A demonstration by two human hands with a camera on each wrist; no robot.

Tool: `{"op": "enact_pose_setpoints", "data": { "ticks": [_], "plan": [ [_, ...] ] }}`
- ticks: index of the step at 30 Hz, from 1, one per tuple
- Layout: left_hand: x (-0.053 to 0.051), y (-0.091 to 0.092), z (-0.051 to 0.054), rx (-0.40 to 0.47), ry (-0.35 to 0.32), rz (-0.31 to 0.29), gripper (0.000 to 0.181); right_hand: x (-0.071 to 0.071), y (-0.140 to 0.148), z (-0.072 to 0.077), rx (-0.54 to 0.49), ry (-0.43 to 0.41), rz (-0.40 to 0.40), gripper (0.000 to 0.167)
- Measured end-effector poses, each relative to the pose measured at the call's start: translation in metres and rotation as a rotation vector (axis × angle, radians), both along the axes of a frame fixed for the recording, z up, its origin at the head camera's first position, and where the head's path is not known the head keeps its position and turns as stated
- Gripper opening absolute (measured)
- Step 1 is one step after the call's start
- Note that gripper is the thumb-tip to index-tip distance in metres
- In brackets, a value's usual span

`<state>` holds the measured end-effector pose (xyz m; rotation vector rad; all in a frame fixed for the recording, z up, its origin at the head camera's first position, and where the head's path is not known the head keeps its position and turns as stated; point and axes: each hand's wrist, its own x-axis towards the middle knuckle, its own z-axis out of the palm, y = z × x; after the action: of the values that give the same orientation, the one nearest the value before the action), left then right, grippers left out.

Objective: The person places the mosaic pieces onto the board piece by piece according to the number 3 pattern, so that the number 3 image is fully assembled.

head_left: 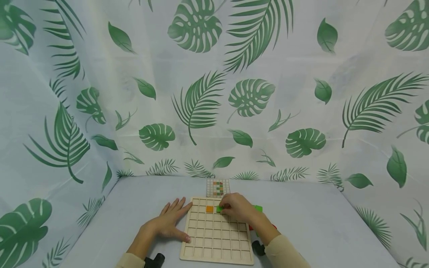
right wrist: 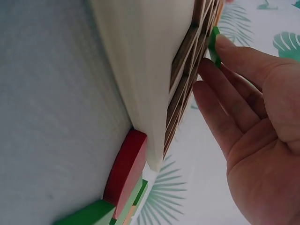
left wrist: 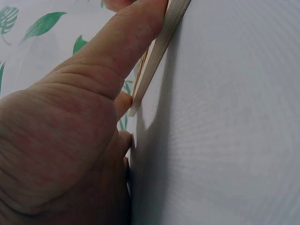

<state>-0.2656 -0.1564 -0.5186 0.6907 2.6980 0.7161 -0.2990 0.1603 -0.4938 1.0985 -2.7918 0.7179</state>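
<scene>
Two-handed, pinched a small green tile (right wrist: 213,49) with the right hand (head_left: 237,206), thumb against fingers, over the upper part of the wooden grid board (head_left: 217,243), just right of the orange tile (head_left: 209,209). Braced the board's left edge with spread fingers of the left hand (head_left: 170,220). Probably called for seating flat and square, guided by the pattern card (head_left: 218,188) beyond.

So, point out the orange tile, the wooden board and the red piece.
Orange tile (head_left: 209,209): head view, middle of its top.
Wooden board (head_left: 217,243): head view, a bare lower cell.
Red piece (right wrist: 123,169): right wrist view, its visible side.
</scene>
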Motion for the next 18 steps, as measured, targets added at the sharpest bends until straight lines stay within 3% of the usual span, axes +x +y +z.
{"op": "enact_pose_setpoints", "data": {
  "ticks": [18],
  "plan": [
    [0.0008,-0.0005,0.0,0.002,0.004,-0.001,0.128,-0.0021,-0.0089,0.0019,0.095,0.008,0.031,0.013]
  ]
}}
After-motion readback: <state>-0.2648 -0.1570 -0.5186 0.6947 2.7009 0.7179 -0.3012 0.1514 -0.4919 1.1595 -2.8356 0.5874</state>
